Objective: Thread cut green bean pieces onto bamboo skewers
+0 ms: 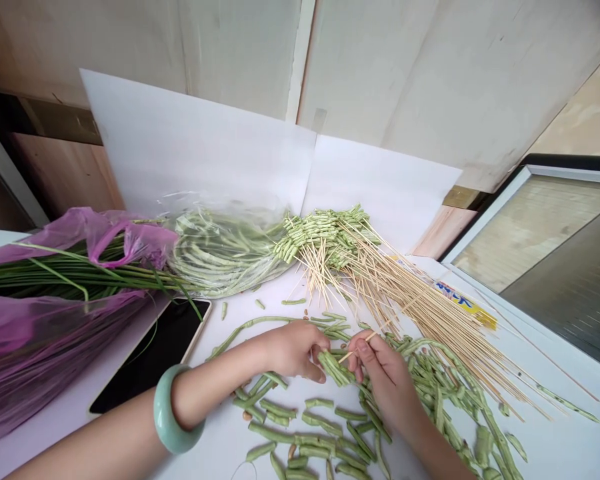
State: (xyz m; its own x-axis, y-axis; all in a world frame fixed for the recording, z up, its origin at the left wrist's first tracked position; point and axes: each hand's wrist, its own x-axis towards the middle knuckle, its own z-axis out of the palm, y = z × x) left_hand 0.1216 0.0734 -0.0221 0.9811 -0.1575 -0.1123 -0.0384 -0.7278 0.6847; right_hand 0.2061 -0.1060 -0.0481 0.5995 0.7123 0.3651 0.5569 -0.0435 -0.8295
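Observation:
My right hand pinches a thin bamboo skewer between thumb and fingers. On the skewer's lower end is a short row of cut green bean pieces, lying side by side. My left hand, with a pale green bangle on its wrist, closes on the left end of these pieces; its fingertips are partly hidden. Loose cut bean pieces lie scattered on the white table below both hands. To the right of my right hand is a pile of whole and cut beans.
Finished bean skewers are stacked at the back, near many bare skewers. A clear bag of long beans lies beside a purple bag with green stalks. A dark-screened tablet rests at left; a yellow-blue wrapper at right.

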